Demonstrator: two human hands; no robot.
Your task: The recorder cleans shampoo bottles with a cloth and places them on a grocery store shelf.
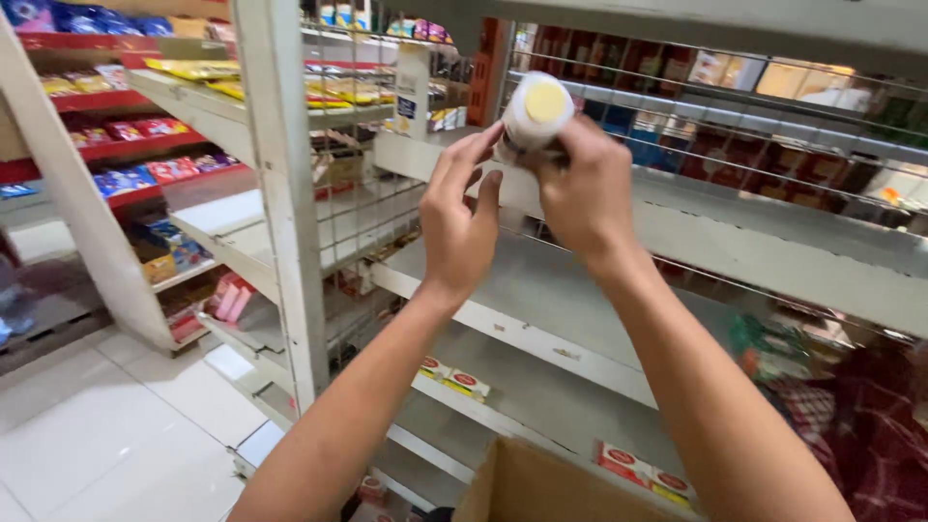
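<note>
White bottle with a yellow cap (537, 111), held up before the grey shelf (541, 280), cap end facing the camera. Right hand (580, 188) wraps its fingers closed around the bottle's body; left hand (462, 217) is loosely open, fingertips touching the bottle's side. Below, a cardboard box (541, 488) stands open; stocked shelves (126, 126) lie to the left

bottle (535, 114) blurred, box (541, 488) cut off btm
</note>
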